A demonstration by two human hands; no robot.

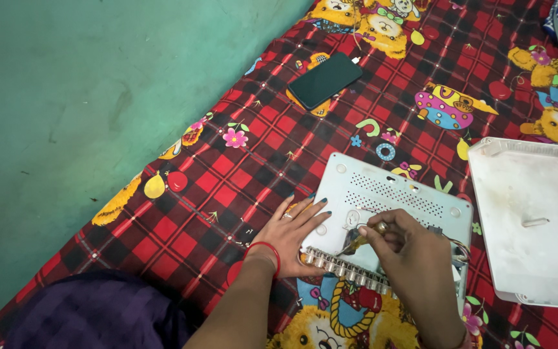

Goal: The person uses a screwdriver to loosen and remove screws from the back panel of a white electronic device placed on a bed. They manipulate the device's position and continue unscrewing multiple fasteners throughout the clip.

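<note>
A white electronic box (389,194) with rows of vent holes lies upside down on a red checked cloth (227,187); a row of metal connectors (343,268) lines its near edge. My left hand (292,232), with a red thread at the wrist, rests flat on the box's left corner with its fingers spread. Over the box's middle, my right hand (408,255) is closed around a small yellow-handled screwdriver (364,238), whose tip points down at the box's underside.
A white plastic cover (537,220) lies open-side up to the right. A dark phone (325,79) lies on the cloth farther away. A green floor (66,116) borders the cloth on the left. My purple-clothed knee (98,310) is at the bottom left.
</note>
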